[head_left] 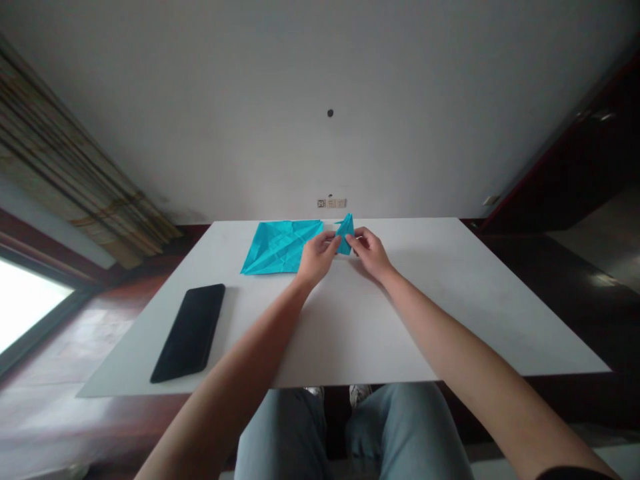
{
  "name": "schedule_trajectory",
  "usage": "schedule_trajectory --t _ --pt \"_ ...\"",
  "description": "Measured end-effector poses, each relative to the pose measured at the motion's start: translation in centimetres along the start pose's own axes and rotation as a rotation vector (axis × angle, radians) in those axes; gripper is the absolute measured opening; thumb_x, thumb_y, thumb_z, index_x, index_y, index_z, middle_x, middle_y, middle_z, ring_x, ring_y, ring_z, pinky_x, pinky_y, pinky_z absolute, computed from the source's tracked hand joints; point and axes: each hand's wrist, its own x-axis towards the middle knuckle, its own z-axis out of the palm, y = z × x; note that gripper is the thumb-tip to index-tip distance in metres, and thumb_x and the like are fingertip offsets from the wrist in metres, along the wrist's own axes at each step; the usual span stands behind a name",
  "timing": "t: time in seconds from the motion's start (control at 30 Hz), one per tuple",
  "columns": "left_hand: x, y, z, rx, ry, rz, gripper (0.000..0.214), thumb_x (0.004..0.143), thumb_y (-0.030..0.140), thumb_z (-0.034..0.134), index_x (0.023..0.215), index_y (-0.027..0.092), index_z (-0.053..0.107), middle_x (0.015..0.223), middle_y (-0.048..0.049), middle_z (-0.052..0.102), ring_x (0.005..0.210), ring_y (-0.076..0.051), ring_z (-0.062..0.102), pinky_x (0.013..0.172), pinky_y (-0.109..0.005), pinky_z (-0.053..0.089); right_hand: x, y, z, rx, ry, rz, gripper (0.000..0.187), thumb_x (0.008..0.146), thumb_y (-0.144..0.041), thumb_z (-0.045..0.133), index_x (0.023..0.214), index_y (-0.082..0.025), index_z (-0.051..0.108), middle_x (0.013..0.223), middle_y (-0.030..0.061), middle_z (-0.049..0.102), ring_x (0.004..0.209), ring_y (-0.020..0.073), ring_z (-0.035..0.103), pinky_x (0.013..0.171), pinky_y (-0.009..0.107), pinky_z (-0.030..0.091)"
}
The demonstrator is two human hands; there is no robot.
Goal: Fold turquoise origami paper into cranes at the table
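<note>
A small folded piece of turquoise paper (pixel 345 231) stands up between both hands near the far middle of the white table (pixel 450 300). My left hand (pixel 316 257) pinches its left side with closed fingers. On its right side, my right hand (pixel 369 252) pinches it in the same way. A larger creased turquoise sheet (pixel 280 247) lies flat on the table just left of my left hand, apart from the folded piece.
A black phone (pixel 189 331) lies face down near the table's front left edge. A white wall with a power socket (pixel 331 203) rises behind the table. Curtains (pixel 75 180) hang at the left. My knees (pixel 350 433) show below the front edge.
</note>
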Motion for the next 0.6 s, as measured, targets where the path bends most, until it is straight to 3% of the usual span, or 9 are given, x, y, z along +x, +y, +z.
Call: schedule_trajectory --t 0.13,0.3,0.47,0.6 --pt "0.03 0.35 -0.37 -0.052 0.038 0.06 0.052 0.098 0.07 0.085 0.115 0.02 0.081 0.1 -0.0051 0.08 0.083 -0.017 0.074 0.072 -0.026 0.059 0.31 0.13 -0.17 0.07 -0.058 0.027 0.07 0.083 -0.095 0.082 0.087 -0.026 0.069 0.075 -0.0032 0.056 0.07 0.0169 0.045 0.066 0.033 0.039" --pt "0.17 0.77 -0.92 -0.105 0.032 0.129 0.062 0.093 0.068 0.093 0.134 0.025 0.076 0.097 -0.0004 0.071 0.077 -0.012 0.066 0.07 -0.023 0.056 0.46 0.3 -0.14 0.173 -0.155 0.09 0.07 0.082 -0.095 0.085 0.086 -0.027 0.067 0.07 -0.0055 0.047 0.065 0.0154 0.036 0.061 0.033 0.029" --pt "0.21 0.61 -1.01 -0.083 -0.074 0.107 0.053 0.095 0.065 0.088 0.127 0.023 0.079 0.106 -0.0028 0.072 0.078 -0.011 0.066 0.072 -0.024 0.058 0.42 0.21 -0.12 0.264 -0.205 0.098 0.067 0.085 -0.092 0.086 0.091 -0.027 0.066 0.07 -0.0062 0.048 0.063 0.0148 0.035 0.06 0.032 0.026" --pt "0.33 0.53 -0.93 -0.097 -0.051 0.082 0.046 0.094 0.059 0.091 0.118 0.023 0.078 0.104 -0.0014 0.07 0.073 -0.01 0.063 0.069 -0.024 0.057 0.52 0.46 -0.14 0.242 -0.22 0.072 0.068 0.087 -0.092 0.084 0.091 -0.026 0.066 0.073 -0.0061 0.05 0.065 0.0144 0.038 0.063 0.031 0.031"
